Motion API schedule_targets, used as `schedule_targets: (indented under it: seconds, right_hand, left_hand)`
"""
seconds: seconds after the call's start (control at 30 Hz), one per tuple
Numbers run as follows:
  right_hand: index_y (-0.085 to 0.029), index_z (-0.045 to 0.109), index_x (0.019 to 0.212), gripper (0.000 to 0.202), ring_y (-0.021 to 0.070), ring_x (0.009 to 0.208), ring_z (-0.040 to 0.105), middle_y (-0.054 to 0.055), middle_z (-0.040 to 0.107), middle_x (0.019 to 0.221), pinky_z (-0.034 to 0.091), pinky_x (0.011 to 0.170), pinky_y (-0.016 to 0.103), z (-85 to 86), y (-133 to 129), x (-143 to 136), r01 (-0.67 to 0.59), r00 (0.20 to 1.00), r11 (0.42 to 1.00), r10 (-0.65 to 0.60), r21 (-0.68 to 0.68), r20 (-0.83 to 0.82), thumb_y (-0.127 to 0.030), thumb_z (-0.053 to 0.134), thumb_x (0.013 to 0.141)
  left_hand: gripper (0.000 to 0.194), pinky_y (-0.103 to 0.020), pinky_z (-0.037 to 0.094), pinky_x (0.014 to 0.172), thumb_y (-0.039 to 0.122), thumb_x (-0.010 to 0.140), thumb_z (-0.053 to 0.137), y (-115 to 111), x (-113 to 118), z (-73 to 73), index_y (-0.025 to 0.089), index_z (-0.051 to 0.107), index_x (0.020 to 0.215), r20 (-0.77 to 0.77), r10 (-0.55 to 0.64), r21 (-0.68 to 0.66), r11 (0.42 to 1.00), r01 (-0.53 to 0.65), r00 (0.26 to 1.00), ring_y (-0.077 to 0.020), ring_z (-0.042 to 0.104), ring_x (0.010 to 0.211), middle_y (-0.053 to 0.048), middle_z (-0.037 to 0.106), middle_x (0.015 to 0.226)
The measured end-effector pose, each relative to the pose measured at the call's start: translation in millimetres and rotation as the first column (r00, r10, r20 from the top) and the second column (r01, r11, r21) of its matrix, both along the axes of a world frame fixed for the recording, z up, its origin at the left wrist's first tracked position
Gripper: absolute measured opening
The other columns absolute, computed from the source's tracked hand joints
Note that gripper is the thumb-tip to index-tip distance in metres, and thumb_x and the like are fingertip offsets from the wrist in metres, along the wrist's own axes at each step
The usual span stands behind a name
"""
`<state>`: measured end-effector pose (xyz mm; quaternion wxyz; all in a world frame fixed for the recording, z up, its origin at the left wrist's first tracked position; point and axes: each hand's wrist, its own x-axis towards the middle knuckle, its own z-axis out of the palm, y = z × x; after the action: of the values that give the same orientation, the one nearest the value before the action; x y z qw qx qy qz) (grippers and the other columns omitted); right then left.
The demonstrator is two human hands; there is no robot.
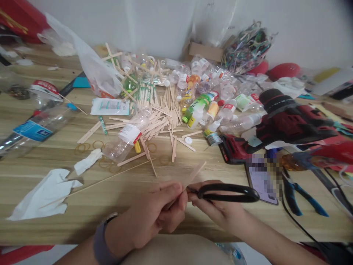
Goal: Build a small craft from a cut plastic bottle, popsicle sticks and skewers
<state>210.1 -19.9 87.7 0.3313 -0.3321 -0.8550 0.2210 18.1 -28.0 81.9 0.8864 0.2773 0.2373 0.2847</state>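
Note:
My left hand (168, 206), with a watch on its wrist, is closed on a flat wooden stick (195, 173) whose free end points up and right. Touching or nearly touching it, my right hand (217, 206) is wrapped round black-handled scissors (228, 193); the loop of one handle sticks out to the right. The scissors' blades are mostly hidden between the hands. Beyond the hands lies a loose pile of wooden sticks (157, 123). An empty clear bottle (127, 136) with a red and white label lies at the pile's left side.
Many small bottles (198, 105) fill the back middle. A red and black drill (292, 117), a phone (263, 180) and blue pliers (306, 195) are at right. White tissue (46, 195), a thin skewer (96, 183) and a large bottle (38, 125) lie left.

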Motion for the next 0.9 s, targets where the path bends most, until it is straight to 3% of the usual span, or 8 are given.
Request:
schedule_targets:
  seconds: [0.17,0.37,0.43,0.5,0.57,0.63,0.77,0.9]
  right_hand:
    - [-0.018,0.061,0.098,0.018,0.0134,0.061,0.067,0.001,0.073,0.074,0.051,0.058,0.026,-0.3,0,8,-0.004,0.992,0.99,-0.014,0.141,0.127,-0.024,0.045,0.102]
    - [-0.01,0.057,0.11,0.026,0.0188,0.072,0.071,0.01,0.075,0.083,0.05,0.057,0.031,11.8,9,17,-0.19,0.939,0.883,0.037,0.428,0.341,-0.011,0.033,0.102]
    - [-0.012,0.06,0.104,0.022,0.0169,0.067,0.069,0.007,0.073,0.077,0.05,0.057,0.028,13.4,9,14,-0.161,0.96,0.942,0.08,0.294,0.27,-0.017,0.038,0.103]
    - [-0.015,0.063,0.089,0.027,0.0125,0.058,0.065,0.002,0.069,0.068,0.049,0.055,0.023,11.7,7,11,-0.117,0.984,0.993,0.118,-0.014,0.131,-0.026,0.043,0.103]
    - [-0.017,0.061,0.075,0.037,0.0089,0.052,0.061,0.0,0.065,0.063,0.045,0.051,0.019,8.3,5,8,-0.107,0.99,0.959,0.127,-0.264,0.06,-0.032,0.042,0.103]
    - [-0.016,0.062,0.076,0.038,0.0091,0.051,0.058,0.0,0.065,0.063,0.043,0.049,0.02,5.8,6,9,-0.122,0.984,0.968,0.147,-0.218,0.104,-0.033,0.041,0.103]
    - [-0.012,0.065,0.093,0.028,0.0135,0.057,0.06,0.003,0.067,0.067,0.041,0.053,0.026,9.2,10,11,-0.168,0.96,0.974,0.127,0.152,0.251,-0.024,0.042,0.102]
    - [-0.016,0.061,0.077,0.037,0.0105,0.066,0.063,0.001,0.065,0.068,0.046,0.062,0.02,19.4,12,3,-0.147,0.989,0.983,0.15,-0.111,0.018,-0.034,0.041,0.103]
  left_hand:
    - [0.036,-0.026,0.015,0.044,0.043,0.091,0.047,-3,2,3.3,0.02,0.047,0.064,0.046,-0.034,-0.019,0.999,0.034,0.998,-0.0077,0.019,0.041,0.01,0.026,0.042]
    - [0.039,-0.025,0.014,0.043,0.05,0.084,0.059,-9,5,8.4,0.021,0.043,0.063,0.126,-0.063,-0.17,0.982,0.084,0.99,-0.0072,0.016,0.039,0.012,0.023,0.04]
    - [0.041,-0.025,0.016,0.044,0.052,0.085,0.058,-8,2,8.9,0.021,0.044,0.062,0.054,-0.049,-0.107,0.993,0.055,0.997,-0.0073,0.02,0.041,0.011,0.027,0.042]
    - [0.042,-0.025,0.016,0.045,0.053,0.088,0.056,-5,-2,7.9,0.02,0.045,0.062,-0.045,-0.043,-0.035,0.999,0.041,0.998,-0.0074,0.022,0.043,0.01,0.031,0.045]
    - [0.043,-0.025,0.014,0.045,0.052,0.089,0.054,-3,-7,4.6,0.02,0.044,0.063,-0.127,-0.077,-0.021,0.997,0.075,0.989,-0.0077,0.02,0.045,0.009,0.03,0.047]
    - [0.043,-0.025,0.014,0.045,0.052,0.089,0.055,-3,-11,-0.5,0.02,0.045,0.063,-0.15,-0.141,-0.057,0.989,0.133,0.979,-0.0082,0.02,0.045,0.009,0.029,0.048]
    - [0.042,-0.025,0.023,0.048,0.053,0.089,0.056,-6,-12,-10.1,0.02,0.049,0.064,-0.021,-0.132,-0.107,0.986,0.129,0.991,-0.0098,0.028,0.049,0.007,0.033,0.05]
    - [0.045,-0.023,0.023,0.049,0.052,0.092,0.055,-4,-4,-10.4,0.019,0.046,0.063,-0.059,-0.098,-0.022,0.995,0.097,0.993,-0.0078,0.025,0.049,0.007,0.034,0.052]
